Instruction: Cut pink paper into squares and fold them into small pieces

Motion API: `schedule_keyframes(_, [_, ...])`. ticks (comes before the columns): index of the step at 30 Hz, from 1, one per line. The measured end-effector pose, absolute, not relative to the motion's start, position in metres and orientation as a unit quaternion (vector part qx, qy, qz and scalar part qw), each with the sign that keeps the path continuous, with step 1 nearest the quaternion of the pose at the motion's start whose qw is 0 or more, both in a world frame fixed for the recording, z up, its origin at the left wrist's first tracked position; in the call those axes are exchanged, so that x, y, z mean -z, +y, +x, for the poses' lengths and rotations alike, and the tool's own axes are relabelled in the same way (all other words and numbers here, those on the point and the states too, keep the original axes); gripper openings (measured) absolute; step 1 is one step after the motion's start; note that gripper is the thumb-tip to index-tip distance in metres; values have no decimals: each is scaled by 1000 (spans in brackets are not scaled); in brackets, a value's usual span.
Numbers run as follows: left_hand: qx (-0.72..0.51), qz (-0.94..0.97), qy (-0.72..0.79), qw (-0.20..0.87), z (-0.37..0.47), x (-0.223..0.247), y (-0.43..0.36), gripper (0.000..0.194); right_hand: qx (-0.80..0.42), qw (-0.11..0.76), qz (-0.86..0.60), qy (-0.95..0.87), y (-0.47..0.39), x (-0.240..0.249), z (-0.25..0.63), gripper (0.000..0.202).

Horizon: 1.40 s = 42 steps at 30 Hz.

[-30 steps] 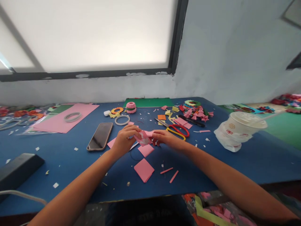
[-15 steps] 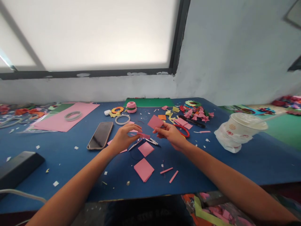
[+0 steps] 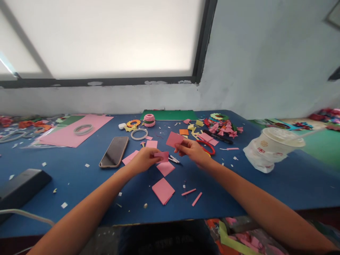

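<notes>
My left hand (image 3: pixel 147 158) pinches a small pink paper piece (image 3: pixel 162 157) between thumb and fingers. A larger pink paper square (image 3: pixel 174 139) is gripped in my right hand (image 3: pixel 190 149), raised above the table and tilted. The two pieces are apart. Below the left hand lies a pink square (image 3: pixel 166 169), and nearer to me sits a small stack of pink squares (image 3: pixel 163 191). Part of a white-and-dark compass-like tool (image 3: pixel 174 160) shows between my hands. Red-handled scissors (image 3: pixel 208 147) lie partly hidden behind my right hand.
A phone (image 3: pixel 114 152) lies left of my hands. A wrapped cup with a straw (image 3: pixel 273 148) stands at right. Pink sheets (image 3: pixel 61 136), a tape ring (image 3: pixel 139 134), folded paper pieces (image 3: pixel 223 127), pink strips (image 3: pixel 197 199) and a black device (image 3: pixel 25 189) are on the blue table.
The small pink piece in my left hand has turned from nearly edge-on to face me, and the hand has shifted slightly. My right hand still holds its square in nearly the same place.
</notes>
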<state>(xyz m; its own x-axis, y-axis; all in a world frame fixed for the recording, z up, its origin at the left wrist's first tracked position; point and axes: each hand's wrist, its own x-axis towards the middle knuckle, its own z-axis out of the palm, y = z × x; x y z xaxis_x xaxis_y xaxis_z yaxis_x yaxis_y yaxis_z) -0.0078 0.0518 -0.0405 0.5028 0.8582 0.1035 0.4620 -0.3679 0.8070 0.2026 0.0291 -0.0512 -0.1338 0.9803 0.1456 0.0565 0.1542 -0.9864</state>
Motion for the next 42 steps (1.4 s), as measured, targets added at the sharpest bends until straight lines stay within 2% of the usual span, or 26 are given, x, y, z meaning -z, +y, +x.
schedule_keyframes(4, [-279,736,420,451,-4,37,52,26,-468,425,-433,-642,25,51,201,33])
schedule_keyframes(9, [-275,703,390,527,-1,30,48,40,-446,398,-457,-658,25,57,201,29])
schedule_keyframes(16, [-275,713,387,515,-3,29,46,32,-396,356,-479,-698,24,58,202,28])
schedule_keyframes(20, [-271,717,371,524,-2,25,44,31,-376,381,-489,-689,24,59,201,28])
schedule_keyframes(26, [-264,728,359,522,-2,24,42,35,-489,404,-452,-628,23,58,196,34])
schedule_keyframes(42, [-279,713,388,513,-3,27,44,29,-514,434,-434,-599,23,57,196,33])
